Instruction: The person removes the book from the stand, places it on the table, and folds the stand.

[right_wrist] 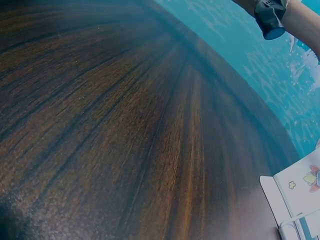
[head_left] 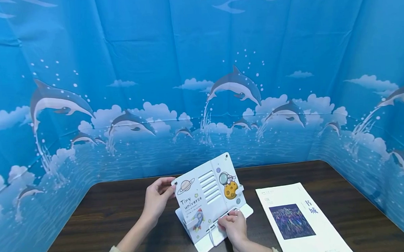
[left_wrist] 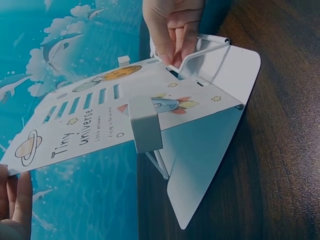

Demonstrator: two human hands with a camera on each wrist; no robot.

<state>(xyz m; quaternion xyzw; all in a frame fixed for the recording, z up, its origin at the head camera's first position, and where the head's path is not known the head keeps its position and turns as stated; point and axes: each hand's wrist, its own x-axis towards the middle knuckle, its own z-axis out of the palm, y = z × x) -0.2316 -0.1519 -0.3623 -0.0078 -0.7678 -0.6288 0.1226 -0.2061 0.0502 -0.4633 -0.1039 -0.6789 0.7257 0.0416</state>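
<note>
A white book stand (head_left: 210,211) printed with "Tiny universe", a planet, a rocket and an astronaut stands on the table, its panel tilted up from a flat base (left_wrist: 200,175). My left hand (head_left: 158,198) pinches the panel's upper left corner between thumb and fingers. Low at the panel's front edge, my right hand (head_left: 235,229) pinches a white wire page holder (left_wrist: 200,52) beside the slots. A white side clip (left_wrist: 145,122) juts from the panel near the rocket. In the right wrist view only a corner of the stand (right_wrist: 300,187) shows, and the right hand is out of frame.
A white book (head_left: 268,206) with a dark picture on its cover lies flat to the right of the stand. The dark wooden table (head_left: 117,206) has rounded far corners. Behind it hangs a blue dolphin curtain (head_left: 152,86). A black wrist device (right_wrist: 270,20) sits on the left forearm.
</note>
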